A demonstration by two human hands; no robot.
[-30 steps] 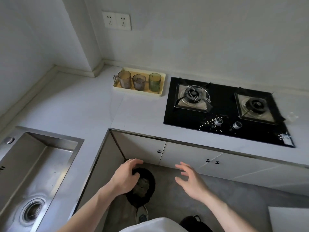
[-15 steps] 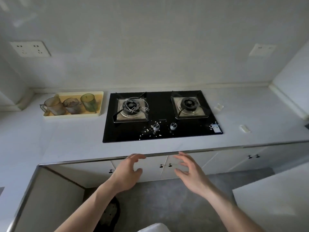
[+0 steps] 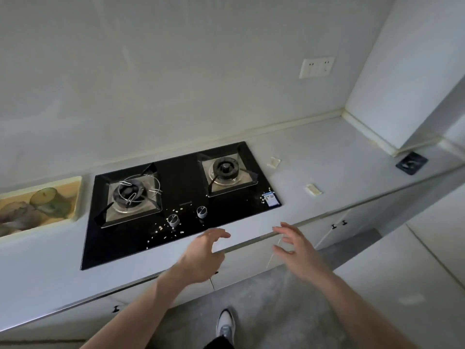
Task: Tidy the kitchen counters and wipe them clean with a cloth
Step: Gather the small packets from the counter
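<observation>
Two bare forearms, no sleeves, watch or rings visible. Left hand and right hand ungloved. One grey-and-white laced sneaker on a foot; dark trouser leg at the frame's bottom edge.

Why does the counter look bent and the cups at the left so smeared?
Head view: the wide lens bows the counter edge and wall lines; the cups on the tray smear near the frame edge; the light is dim and flat, and the hob shows no glare.

A home kitchen: a two-burner gas hob set in a pale counter above cabinets.
</observation>
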